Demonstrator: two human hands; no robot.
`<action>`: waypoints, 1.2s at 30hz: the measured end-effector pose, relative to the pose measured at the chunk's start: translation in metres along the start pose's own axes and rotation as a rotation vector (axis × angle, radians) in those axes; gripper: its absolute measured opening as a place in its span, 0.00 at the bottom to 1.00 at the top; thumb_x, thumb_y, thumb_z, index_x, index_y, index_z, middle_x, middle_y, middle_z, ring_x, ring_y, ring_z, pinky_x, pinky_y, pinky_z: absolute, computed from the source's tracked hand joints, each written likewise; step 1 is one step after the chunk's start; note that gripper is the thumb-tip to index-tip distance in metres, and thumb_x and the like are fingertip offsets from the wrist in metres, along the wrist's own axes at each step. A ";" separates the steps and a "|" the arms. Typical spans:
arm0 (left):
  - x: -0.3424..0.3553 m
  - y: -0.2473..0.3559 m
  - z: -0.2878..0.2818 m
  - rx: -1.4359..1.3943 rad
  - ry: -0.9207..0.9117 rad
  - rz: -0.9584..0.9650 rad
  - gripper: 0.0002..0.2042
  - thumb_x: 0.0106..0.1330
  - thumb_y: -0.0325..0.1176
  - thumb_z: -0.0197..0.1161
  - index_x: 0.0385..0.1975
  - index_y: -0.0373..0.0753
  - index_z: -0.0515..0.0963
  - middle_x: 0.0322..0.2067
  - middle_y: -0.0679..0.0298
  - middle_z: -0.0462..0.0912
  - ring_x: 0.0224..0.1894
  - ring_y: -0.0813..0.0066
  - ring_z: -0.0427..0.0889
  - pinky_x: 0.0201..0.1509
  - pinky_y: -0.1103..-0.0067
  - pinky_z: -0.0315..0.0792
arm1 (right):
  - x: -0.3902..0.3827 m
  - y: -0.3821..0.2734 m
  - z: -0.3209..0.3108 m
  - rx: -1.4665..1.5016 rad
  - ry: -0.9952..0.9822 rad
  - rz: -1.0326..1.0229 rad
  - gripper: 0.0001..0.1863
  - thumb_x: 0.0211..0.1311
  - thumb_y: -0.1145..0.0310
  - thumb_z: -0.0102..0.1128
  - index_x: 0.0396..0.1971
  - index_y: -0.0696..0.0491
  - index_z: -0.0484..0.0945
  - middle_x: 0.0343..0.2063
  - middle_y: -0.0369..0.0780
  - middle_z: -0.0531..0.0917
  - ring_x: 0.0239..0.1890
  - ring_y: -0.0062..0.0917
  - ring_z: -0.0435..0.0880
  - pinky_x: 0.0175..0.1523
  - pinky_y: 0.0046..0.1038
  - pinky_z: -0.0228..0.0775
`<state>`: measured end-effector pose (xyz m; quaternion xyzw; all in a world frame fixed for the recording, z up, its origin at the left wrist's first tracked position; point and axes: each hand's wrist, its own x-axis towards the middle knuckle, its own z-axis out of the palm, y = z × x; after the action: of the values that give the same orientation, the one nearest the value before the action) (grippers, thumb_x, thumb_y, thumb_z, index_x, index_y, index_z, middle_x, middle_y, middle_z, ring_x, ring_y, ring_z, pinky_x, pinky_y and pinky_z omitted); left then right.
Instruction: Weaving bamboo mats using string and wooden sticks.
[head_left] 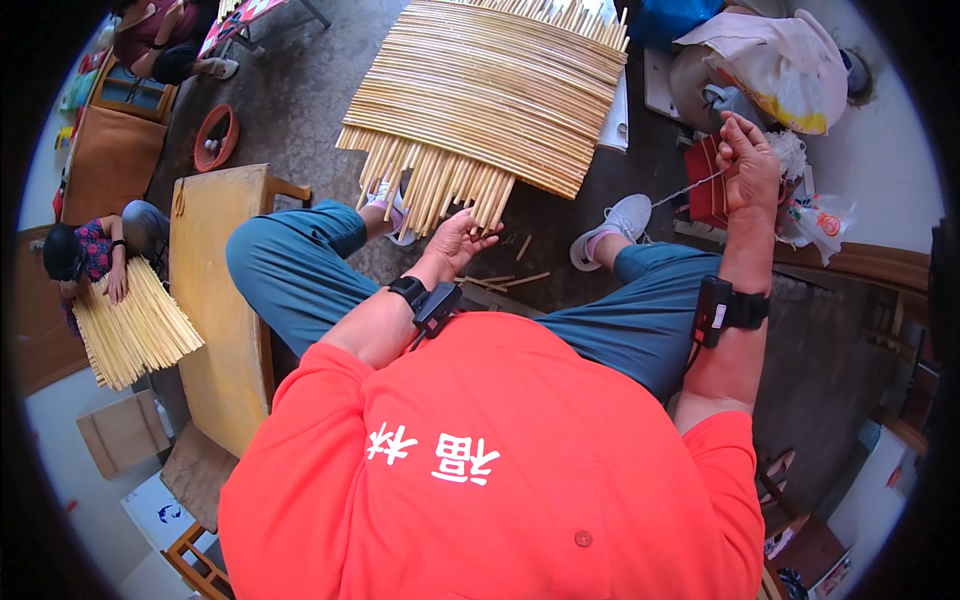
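Observation:
A mat of straight, pale-yellow stalks (490, 85) lies in front of me, its crosswise stalks packed side by side. From its near edge a bundle of lengthwise stalks (435, 185) sticks out with uneven ends. My left hand (460, 243) is at these near ends, palm partly up, its fingers curled around the lowest stalks. Raised to the right of the mat, my right hand (748, 165) pinches a thin, light-coloured string (690, 187). The string slants down toward my right shoe, where its far end is lost.
Short stalk pieces (500, 280) lie on the floor between my feet. A yellow wooden bench (215, 300) stands at left. Beyond it another person holds a stalk mat (135, 325). A red box (708, 180) and plastic bags (780, 60) crowd the right. A round reddish basin (216, 138) sits far left.

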<state>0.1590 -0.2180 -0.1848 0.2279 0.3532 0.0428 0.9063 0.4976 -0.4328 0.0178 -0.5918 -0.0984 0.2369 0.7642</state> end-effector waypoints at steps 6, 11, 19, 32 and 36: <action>0.003 0.000 0.011 0.148 0.286 0.140 0.11 0.65 0.37 0.53 0.41 0.39 0.72 0.31 0.59 0.81 0.32 0.67 0.81 0.33 0.75 0.75 | -0.002 0.010 -0.008 -0.114 0.033 0.019 0.07 0.56 0.71 0.61 0.34 0.55 0.76 0.22 0.32 0.76 0.18 0.11 0.69 0.20 0.13 0.59; -0.006 0.011 0.021 0.053 0.306 0.140 0.10 0.62 0.35 0.55 0.39 0.38 0.73 0.31 0.58 0.80 0.30 0.66 0.81 0.29 0.77 0.75 | -0.016 0.022 -0.001 -0.432 -0.049 0.047 0.06 0.58 0.66 0.59 0.32 0.52 0.76 0.23 0.31 0.76 0.19 0.10 0.70 0.21 0.12 0.61; -0.033 0.042 0.040 0.042 0.249 0.144 0.09 0.61 0.35 0.57 0.37 0.38 0.74 0.30 0.58 0.81 0.30 0.69 0.82 0.28 0.79 0.76 | -0.045 0.067 0.051 -0.548 -0.284 0.326 0.08 0.57 0.64 0.60 0.30 0.51 0.73 0.27 0.34 0.76 0.29 0.17 0.77 0.31 0.21 0.73; -0.049 0.034 0.035 -0.218 0.120 0.245 0.17 0.60 0.42 0.59 0.43 0.37 0.72 0.36 0.56 0.80 0.35 0.63 0.81 0.33 0.75 0.77 | -0.085 0.177 0.112 -0.012 0.016 0.180 0.08 0.51 0.77 0.62 0.22 0.56 0.69 0.19 0.37 0.76 0.19 0.21 0.79 0.26 0.21 0.76; -0.045 0.016 0.034 -0.220 0.226 0.251 0.29 0.55 0.56 0.60 0.47 0.37 0.69 0.40 0.55 0.76 0.39 0.60 0.78 0.40 0.71 0.76 | -0.086 0.187 0.111 -0.012 0.042 0.154 0.08 0.51 0.78 0.61 0.21 0.56 0.69 0.18 0.38 0.76 0.18 0.21 0.78 0.26 0.21 0.75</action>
<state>0.1489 -0.2279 -0.1278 0.1636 0.4149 0.2193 0.8678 0.3287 -0.3438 -0.1178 -0.6071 -0.0379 0.2818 0.7420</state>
